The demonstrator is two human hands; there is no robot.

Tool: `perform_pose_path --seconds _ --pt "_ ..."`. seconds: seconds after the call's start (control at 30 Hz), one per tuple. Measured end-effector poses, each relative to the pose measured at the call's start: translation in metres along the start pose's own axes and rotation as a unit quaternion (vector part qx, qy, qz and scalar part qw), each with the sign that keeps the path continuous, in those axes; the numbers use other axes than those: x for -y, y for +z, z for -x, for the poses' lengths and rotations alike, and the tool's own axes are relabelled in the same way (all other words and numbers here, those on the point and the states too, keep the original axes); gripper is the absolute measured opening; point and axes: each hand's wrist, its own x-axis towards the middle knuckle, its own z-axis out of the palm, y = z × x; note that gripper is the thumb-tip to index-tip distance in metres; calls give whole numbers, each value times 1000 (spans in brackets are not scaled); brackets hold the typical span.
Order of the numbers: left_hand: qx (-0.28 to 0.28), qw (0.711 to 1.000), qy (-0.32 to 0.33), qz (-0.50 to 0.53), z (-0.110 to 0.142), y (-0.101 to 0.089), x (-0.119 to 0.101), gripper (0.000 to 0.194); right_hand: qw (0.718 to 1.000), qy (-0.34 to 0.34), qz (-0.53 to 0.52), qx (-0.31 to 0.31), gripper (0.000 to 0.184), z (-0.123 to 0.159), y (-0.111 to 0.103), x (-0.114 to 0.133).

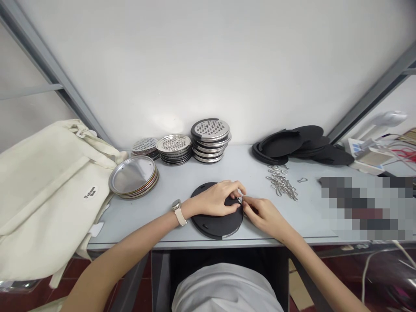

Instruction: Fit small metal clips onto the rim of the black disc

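A round black disc [216, 223] lies flat near the table's front edge, with slots and a metal strip showing along its near rim. Across its top rests my left hand [216, 198], wearing a watch, with fingers bent over the right side of the disc. My right hand [261, 214] meets it at that edge, thumb and forefinger pinched together. Between both sets of fingertips a small shiny metal clip [239, 200] shows in part; its far end is hidden.
Stacks of perforated metal discs [173, 145] and plain metal discs [133, 175] stand behind and left. At back right lie black round covers [282, 145], with a pile of metal clips [281, 182] before them. A cream bag [48, 186] borders the left side.
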Motion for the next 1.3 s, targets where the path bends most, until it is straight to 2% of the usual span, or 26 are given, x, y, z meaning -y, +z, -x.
perform_pose_path --seconds 0.73,1.03,1.3 --pt "13 1000 3 -4 0 -1 -2 31 998 16 -53 -18 29 1 3 -3" --pt "-1 999 13 -45 -1 -1 -4 23 1000 -7 5 1 32 0 0 -2" --pt "9 1000 -1 -21 -1 -1 -3 32 1000 -4 -5 -4 31 1 0 -1"
